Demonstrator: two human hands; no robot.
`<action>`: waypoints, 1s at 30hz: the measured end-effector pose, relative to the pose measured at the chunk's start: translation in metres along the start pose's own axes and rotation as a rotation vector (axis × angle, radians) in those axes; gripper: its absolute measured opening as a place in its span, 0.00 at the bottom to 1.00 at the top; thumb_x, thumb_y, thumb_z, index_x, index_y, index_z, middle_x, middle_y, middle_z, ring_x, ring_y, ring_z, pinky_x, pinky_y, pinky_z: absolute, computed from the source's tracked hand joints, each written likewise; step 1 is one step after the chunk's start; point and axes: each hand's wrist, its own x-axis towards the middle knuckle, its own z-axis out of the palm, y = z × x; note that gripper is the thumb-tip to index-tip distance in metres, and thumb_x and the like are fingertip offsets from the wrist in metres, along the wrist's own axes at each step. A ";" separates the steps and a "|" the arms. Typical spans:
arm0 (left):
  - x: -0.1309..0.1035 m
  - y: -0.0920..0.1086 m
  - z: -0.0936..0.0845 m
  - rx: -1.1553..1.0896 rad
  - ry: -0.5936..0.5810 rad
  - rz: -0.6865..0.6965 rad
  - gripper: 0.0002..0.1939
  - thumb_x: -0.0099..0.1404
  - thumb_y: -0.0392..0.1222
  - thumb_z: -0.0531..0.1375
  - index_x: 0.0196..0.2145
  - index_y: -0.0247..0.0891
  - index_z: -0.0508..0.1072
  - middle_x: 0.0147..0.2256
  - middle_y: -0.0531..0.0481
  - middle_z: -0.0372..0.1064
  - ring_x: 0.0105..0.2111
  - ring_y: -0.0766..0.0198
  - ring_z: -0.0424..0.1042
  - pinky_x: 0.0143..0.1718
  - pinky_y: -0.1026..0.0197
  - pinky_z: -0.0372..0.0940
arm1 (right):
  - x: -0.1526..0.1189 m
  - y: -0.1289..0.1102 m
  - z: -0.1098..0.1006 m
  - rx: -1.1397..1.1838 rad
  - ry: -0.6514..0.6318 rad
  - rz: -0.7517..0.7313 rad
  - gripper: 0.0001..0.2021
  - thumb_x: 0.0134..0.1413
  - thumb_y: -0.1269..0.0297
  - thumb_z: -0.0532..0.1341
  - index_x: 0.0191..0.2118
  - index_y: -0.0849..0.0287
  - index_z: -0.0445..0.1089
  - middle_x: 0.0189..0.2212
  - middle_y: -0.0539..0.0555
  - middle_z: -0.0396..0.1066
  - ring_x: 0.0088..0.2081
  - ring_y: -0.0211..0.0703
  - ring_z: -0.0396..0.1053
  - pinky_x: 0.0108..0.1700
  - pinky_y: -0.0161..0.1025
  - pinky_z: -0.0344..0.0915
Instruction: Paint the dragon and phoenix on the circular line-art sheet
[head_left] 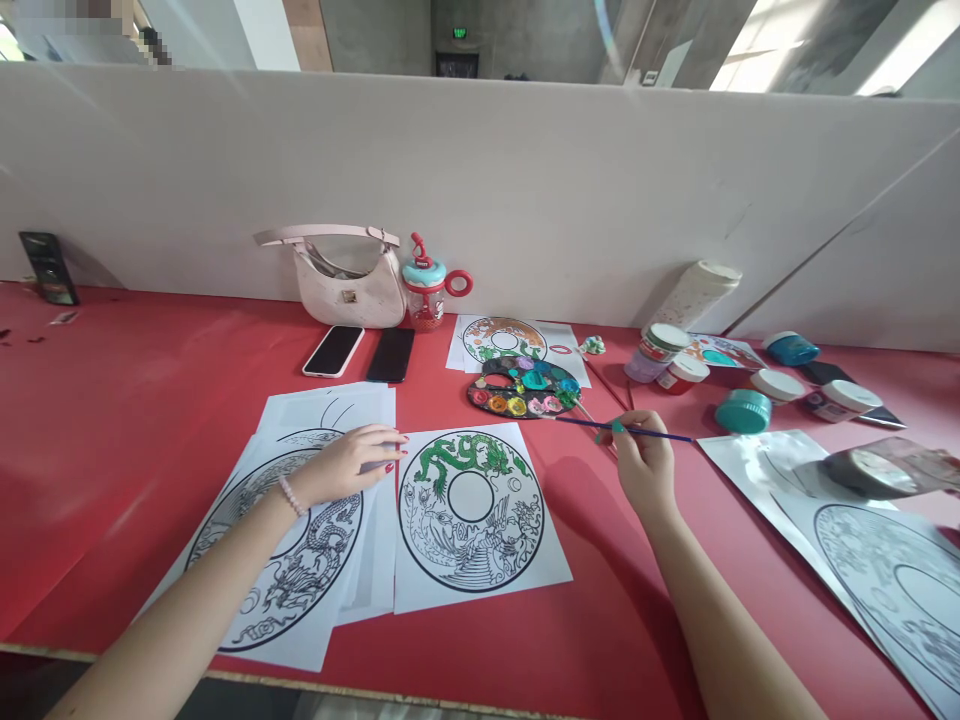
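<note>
Red tabletop [112, 420] stretches before you. Your right hand [643, 462] pinches a thin blue paintbrush [630, 430], tip at the dark paint palette [525, 388]; your left hand [352, 462] presses flat, fingers spread, on the stacked line-drawing sheets [300, 520] left of the dragon sheet [471, 510].

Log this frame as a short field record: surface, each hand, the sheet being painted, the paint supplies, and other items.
surface: red table against a white partition
left hand: left hand rests flat on a stack of uncoloured printed sheets
right hand: right hand holds a thin paintbrush, tip at the palette
sheet in work: circular dragon design, only the dragon painted green
paints: jars with white lids, teal lid
other: pale handbag, two phones, bottle
</note>
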 end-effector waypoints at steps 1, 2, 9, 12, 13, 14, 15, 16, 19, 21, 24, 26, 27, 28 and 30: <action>0.000 0.000 0.000 -0.001 0.002 0.002 0.15 0.67 0.35 0.51 0.48 0.42 0.73 0.53 0.48 0.65 0.55 0.58 0.61 0.56 0.51 0.61 | -0.002 -0.002 0.001 0.047 -0.045 -0.005 0.04 0.50 0.64 0.55 0.30 0.55 0.57 0.21 0.47 0.65 0.23 0.38 0.67 0.28 0.37 0.65; 0.000 0.000 0.000 -0.002 0.003 0.003 0.15 0.67 0.35 0.51 0.48 0.42 0.73 0.53 0.48 0.65 0.55 0.58 0.61 0.56 0.51 0.61 | -0.004 -0.004 0.002 0.087 -0.088 -0.019 0.04 0.50 0.65 0.55 0.30 0.55 0.56 0.21 0.47 0.65 0.23 0.37 0.66 0.28 0.37 0.65; 0.000 0.000 0.000 0.003 -0.003 0.002 0.15 0.67 0.36 0.51 0.48 0.41 0.73 0.53 0.48 0.66 0.55 0.57 0.61 0.56 0.51 0.61 | -0.014 -0.008 0.009 0.101 -0.314 -0.132 0.05 0.52 0.68 0.54 0.29 0.55 0.55 0.24 0.48 0.64 0.24 0.37 0.66 0.28 0.37 0.64; 0.001 0.000 0.000 0.000 -0.002 -0.005 0.15 0.67 0.36 0.51 0.48 0.42 0.73 0.53 0.48 0.66 0.55 0.57 0.61 0.56 0.51 0.61 | -0.015 -0.007 0.010 0.051 -0.321 -0.115 0.05 0.52 0.68 0.54 0.29 0.55 0.54 0.24 0.48 0.65 0.25 0.37 0.66 0.28 0.37 0.64; 0.001 0.000 -0.001 0.000 -0.001 -0.005 0.15 0.67 0.36 0.51 0.48 0.42 0.73 0.53 0.48 0.66 0.55 0.57 0.62 0.56 0.51 0.61 | -0.015 -0.007 0.010 0.038 -0.317 -0.109 0.05 0.51 0.68 0.53 0.29 0.55 0.54 0.24 0.48 0.64 0.25 0.37 0.66 0.28 0.37 0.63; 0.001 0.000 -0.001 0.001 0.001 -0.003 0.15 0.67 0.36 0.51 0.48 0.42 0.73 0.53 0.48 0.66 0.54 0.57 0.62 0.56 0.51 0.61 | -0.015 -0.007 0.010 0.027 -0.313 -0.104 0.05 0.51 0.68 0.53 0.29 0.55 0.54 0.24 0.48 0.65 0.25 0.37 0.66 0.28 0.36 0.63; 0.001 0.000 -0.001 0.002 0.002 -0.001 0.15 0.67 0.36 0.51 0.48 0.42 0.73 0.53 0.48 0.66 0.54 0.57 0.62 0.56 0.51 0.61 | -0.014 -0.007 0.010 0.020 -0.311 -0.102 0.04 0.51 0.68 0.53 0.29 0.55 0.54 0.24 0.48 0.65 0.25 0.37 0.66 0.28 0.36 0.63; 0.001 0.000 -0.001 0.003 0.003 0.001 0.15 0.67 0.36 0.51 0.48 0.42 0.73 0.53 0.48 0.66 0.54 0.57 0.62 0.56 0.51 0.61 | -0.014 -0.007 0.010 0.016 -0.312 -0.102 0.04 0.51 0.68 0.54 0.29 0.55 0.54 0.24 0.48 0.65 0.25 0.37 0.66 0.28 0.36 0.63; 0.001 0.000 0.000 0.011 0.000 0.003 0.16 0.67 0.36 0.51 0.48 0.42 0.73 0.53 0.48 0.66 0.55 0.57 0.61 0.56 0.52 0.60 | -0.014 -0.006 0.010 0.005 -0.320 -0.092 0.04 0.50 0.68 0.53 0.29 0.55 0.54 0.24 0.48 0.65 0.25 0.37 0.66 0.29 0.37 0.64; 0.000 -0.001 0.000 0.014 -0.004 0.002 0.16 0.67 0.36 0.51 0.48 0.42 0.73 0.53 0.48 0.65 0.55 0.57 0.61 0.56 0.52 0.60 | -0.014 -0.006 0.011 -0.010 -0.322 -0.083 0.05 0.51 0.67 0.54 0.29 0.55 0.54 0.23 0.48 0.65 0.25 0.38 0.67 0.29 0.37 0.64; 0.000 -0.002 0.001 0.012 -0.006 0.001 0.15 0.68 0.36 0.51 0.48 0.42 0.73 0.53 0.48 0.65 0.55 0.57 0.61 0.56 0.51 0.60 | -0.015 -0.005 0.012 -0.027 -0.321 -0.070 0.05 0.52 0.66 0.54 0.30 0.55 0.54 0.23 0.49 0.66 0.25 0.38 0.68 0.29 0.37 0.64; 0.000 -0.002 0.001 0.010 -0.003 0.003 0.15 0.68 0.36 0.51 0.48 0.41 0.73 0.53 0.48 0.65 0.55 0.57 0.61 0.56 0.51 0.60 | -0.015 -0.005 0.012 -0.034 -0.321 -0.065 0.05 0.52 0.65 0.54 0.30 0.55 0.54 0.23 0.49 0.66 0.25 0.39 0.68 0.28 0.37 0.64; 0.000 -0.002 0.001 0.010 -0.003 0.004 0.15 0.68 0.36 0.51 0.48 0.41 0.73 0.53 0.48 0.65 0.55 0.57 0.61 0.56 0.51 0.60 | -0.015 -0.005 0.012 -0.036 -0.321 -0.063 0.05 0.52 0.65 0.54 0.30 0.55 0.55 0.22 0.49 0.66 0.25 0.39 0.68 0.28 0.37 0.64; 0.000 -0.002 0.001 0.009 0.000 0.007 0.15 0.68 0.36 0.51 0.48 0.41 0.73 0.53 0.48 0.65 0.55 0.57 0.61 0.56 0.51 0.60 | -0.015 -0.005 0.012 -0.040 -0.323 -0.063 0.05 0.53 0.65 0.54 0.30 0.55 0.55 0.22 0.49 0.67 0.24 0.39 0.68 0.28 0.37 0.64; 0.000 -0.001 0.000 0.007 0.003 0.011 0.15 0.68 0.36 0.51 0.48 0.41 0.73 0.53 0.48 0.65 0.55 0.57 0.61 0.56 0.51 0.60 | -0.015 -0.005 0.012 -0.048 -0.330 -0.063 0.05 0.53 0.64 0.54 0.30 0.55 0.55 0.22 0.49 0.67 0.24 0.39 0.68 0.28 0.37 0.64</action>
